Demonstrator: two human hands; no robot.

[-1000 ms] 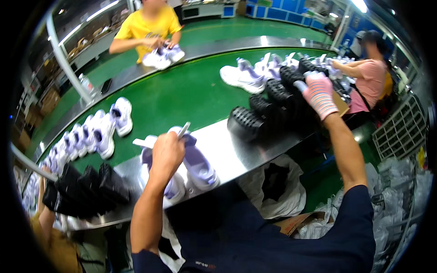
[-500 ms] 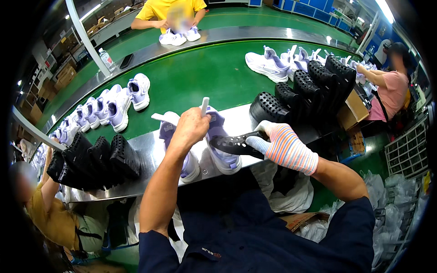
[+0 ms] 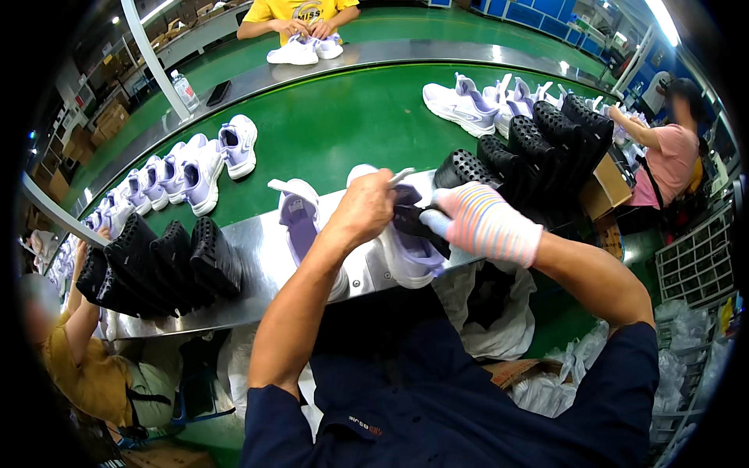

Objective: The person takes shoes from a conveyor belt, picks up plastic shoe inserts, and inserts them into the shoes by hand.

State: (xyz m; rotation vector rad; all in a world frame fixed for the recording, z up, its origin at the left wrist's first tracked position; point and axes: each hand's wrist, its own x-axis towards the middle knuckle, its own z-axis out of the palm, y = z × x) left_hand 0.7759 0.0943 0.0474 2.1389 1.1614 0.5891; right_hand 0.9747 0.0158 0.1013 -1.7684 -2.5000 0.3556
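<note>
Head view, only one. Left hand [image 3: 363,209] bare, fingers curled and clenched on the tongue and collar of a white-and-lilac sneaker [image 3: 406,251] that lies on the steel ledge [image 3: 250,265] at the near edge of the belt. A thin pale stick-like tool [image 3: 402,176] pokes up from the top of that hand; how it is pinched cannot be told.

Right hand [image 3: 482,222] wears a striped knit glove, closed around a black perforated shoe form [image 3: 417,226], whose front end goes into the sneaker's opening. Fingertips are hidden behind the form, so exact finger spread is unclear, but the grasp is firm, not released. Both hands nearly touch over the shoe.

Second lilac sneaker [image 3: 300,214] just left of the held one, on the same ledge, partly under the left forearm, untouched.

Stack of black shoe forms [image 3: 538,152] to the right on the ledge, close behind the gloved hand. Another row of black forms [image 3: 160,261] at the left end of the ledge. Line of white-lilac sneakers [image 3: 187,168] on the green conveyor belt [image 3: 343,117], far left. More white sneakers [image 3: 460,105] on the belt, far right.

Person in yellow shirt [image 3: 300,12] across the belt, handling a white pair [image 3: 300,51]. Person in pink top [image 3: 663,152] at right, arm reaching to the forms. Another person in a mustard top [image 3: 78,366] lower left. Water bottle [image 3: 185,90] and dark phone [image 3: 218,92] on the far ledge.
</note>
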